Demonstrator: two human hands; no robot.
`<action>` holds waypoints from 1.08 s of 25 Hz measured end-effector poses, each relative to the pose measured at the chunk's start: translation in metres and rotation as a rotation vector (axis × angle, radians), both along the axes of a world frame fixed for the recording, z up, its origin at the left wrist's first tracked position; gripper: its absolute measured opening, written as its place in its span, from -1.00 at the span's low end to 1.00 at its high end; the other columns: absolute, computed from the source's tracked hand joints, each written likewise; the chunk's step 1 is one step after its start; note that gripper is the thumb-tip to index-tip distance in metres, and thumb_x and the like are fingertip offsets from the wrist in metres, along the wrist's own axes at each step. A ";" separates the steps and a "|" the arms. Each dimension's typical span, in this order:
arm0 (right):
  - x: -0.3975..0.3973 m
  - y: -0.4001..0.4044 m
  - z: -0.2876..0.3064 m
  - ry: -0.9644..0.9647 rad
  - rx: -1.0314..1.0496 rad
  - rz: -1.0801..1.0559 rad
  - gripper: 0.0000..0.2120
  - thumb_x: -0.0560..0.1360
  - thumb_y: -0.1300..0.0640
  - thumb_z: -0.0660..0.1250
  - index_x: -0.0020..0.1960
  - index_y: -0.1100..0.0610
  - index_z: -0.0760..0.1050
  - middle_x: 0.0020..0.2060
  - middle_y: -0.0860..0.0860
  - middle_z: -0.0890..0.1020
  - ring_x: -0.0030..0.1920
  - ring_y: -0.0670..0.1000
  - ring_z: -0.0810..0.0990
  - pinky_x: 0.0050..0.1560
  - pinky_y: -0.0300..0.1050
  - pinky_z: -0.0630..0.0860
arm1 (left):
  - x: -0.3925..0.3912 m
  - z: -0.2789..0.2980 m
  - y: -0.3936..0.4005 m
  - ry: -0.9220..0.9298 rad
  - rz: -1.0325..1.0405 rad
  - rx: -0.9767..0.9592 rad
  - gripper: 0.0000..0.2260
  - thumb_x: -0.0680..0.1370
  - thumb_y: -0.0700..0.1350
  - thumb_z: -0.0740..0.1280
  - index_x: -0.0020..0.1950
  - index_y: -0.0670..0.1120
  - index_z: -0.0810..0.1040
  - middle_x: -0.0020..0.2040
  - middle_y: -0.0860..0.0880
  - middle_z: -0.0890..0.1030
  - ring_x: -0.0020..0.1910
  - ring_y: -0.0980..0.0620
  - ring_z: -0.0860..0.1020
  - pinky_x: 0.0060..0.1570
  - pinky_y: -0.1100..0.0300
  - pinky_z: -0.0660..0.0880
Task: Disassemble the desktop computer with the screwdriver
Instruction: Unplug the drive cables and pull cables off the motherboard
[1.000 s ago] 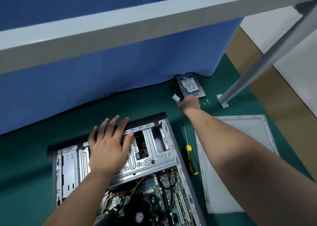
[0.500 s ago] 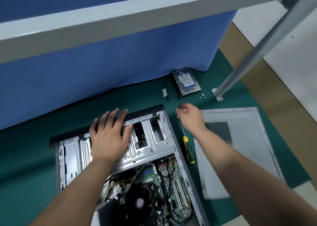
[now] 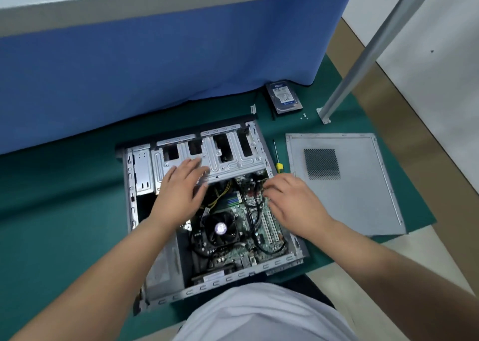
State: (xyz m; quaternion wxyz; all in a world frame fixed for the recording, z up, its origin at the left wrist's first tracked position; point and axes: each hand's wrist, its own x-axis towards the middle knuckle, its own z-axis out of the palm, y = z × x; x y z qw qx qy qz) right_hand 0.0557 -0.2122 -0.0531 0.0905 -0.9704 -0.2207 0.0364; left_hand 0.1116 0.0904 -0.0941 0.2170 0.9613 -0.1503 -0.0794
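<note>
The open desktop computer case (image 3: 131, 198) lies flat on a green mat, its motherboard (image 3: 269, 226) and black CPU fan (image 3: 220, 228) exposed. My left hand (image 3: 182, 187) rests flat with straight fingers on the silver drive cage (image 3: 233, 164). Over the motherboard's upper right part, my right hand (image 3: 293, 206) hovers with fingers bent down among the black cables; whether it holds anything I cannot tell. A yellow-handled screwdriver (image 3: 277, 160) lies on the mat just right of the case, untouched.
The removed grey side panel (image 3: 363, 198) lies right of the case. A hard drive (image 3: 283, 97), a small connector (image 3: 253, 108) and loose screws (image 3: 304, 116) sit at the back by the blue curtain (image 3: 155, 68). A slanted metal frame leg (image 3: 363, 58) stands at right.
My right hand has drawn back from the hard drive area, left the connector on the mat, and come down over the motherboard. My left hand slid nearer on the drive cage.
</note>
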 end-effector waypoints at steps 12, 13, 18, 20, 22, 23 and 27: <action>-0.009 0.077 -0.023 0.620 -0.631 0.177 -0.60 0.52 0.43 0.30 0.32 0.21 0.52 0.22 0.16 0.56 0.12 0.18 0.63 0.21 0.16 0.59 | -0.094 -0.010 0.027 -0.046 0.102 0.189 -0.63 0.65 0.10 0.20 0.44 0.12 0.50 0.57 0.11 0.35 0.56 0.06 0.28 0.50 0.01 0.23; -0.010 0.077 -0.023 0.619 -0.627 0.171 -0.62 0.52 0.43 0.30 0.30 0.21 0.53 0.20 0.15 0.57 0.12 0.18 0.63 0.25 0.20 0.56 | -0.092 -0.009 0.026 -0.042 0.110 0.189 -0.64 0.64 0.10 0.20 0.42 0.13 0.52 0.55 0.11 0.38 0.54 0.05 0.31 0.46 0.00 0.28; -0.016 0.075 -0.004 0.562 -0.528 0.171 -0.75 0.54 0.34 0.32 0.17 0.13 0.59 0.11 0.09 0.58 0.03 0.15 0.62 0.07 0.12 0.63 | -0.093 -0.005 0.026 -0.080 -0.001 0.201 -0.64 0.63 0.19 0.12 0.30 0.20 0.60 0.43 0.20 0.51 0.49 0.08 0.38 0.32 -0.01 0.36; -0.015 0.071 0.010 0.565 -0.412 0.153 -0.81 0.57 0.22 0.34 0.17 0.07 0.60 0.10 0.04 0.58 0.02 0.10 0.60 0.04 0.03 0.60 | -0.095 -0.002 0.026 -0.064 -0.048 0.200 -0.64 0.64 0.22 0.09 0.26 0.24 0.62 0.40 0.26 0.52 0.48 0.12 0.36 0.32 0.02 0.34; -0.010 0.067 0.028 0.560 -0.305 0.120 -0.85 0.59 0.11 0.36 0.14 0.02 0.61 0.08 -0.01 0.57 0.02 0.05 0.58 0.00 -0.03 0.56 | -0.096 0.002 0.026 -0.022 -0.078 0.152 -0.60 0.65 0.28 0.05 0.21 0.26 0.64 0.35 0.32 0.54 0.48 0.17 0.33 0.34 0.02 0.31; -0.007 0.065 0.038 0.545 -0.263 0.107 -0.87 0.59 0.07 0.37 0.12 0.01 0.61 0.06 -0.03 0.57 0.01 0.03 0.58 -0.01 -0.04 0.55 | -0.098 0.004 0.025 0.006 -0.089 0.099 -0.57 0.65 0.32 0.02 0.21 0.26 0.64 0.31 0.34 0.56 0.48 0.20 0.32 0.37 0.01 0.28; 0.011 0.068 0.075 0.421 -0.117 0.074 -0.86 0.59 -0.03 0.37 0.09 -0.02 0.63 -0.02 -0.10 0.54 0.03 0.00 0.55 0.06 -0.01 0.54 | -0.107 0.016 0.014 0.118 -0.066 -0.236 -0.46 0.60 0.44 -0.01 0.20 0.21 0.64 0.07 0.43 0.59 0.30 0.53 0.32 0.44 0.20 0.12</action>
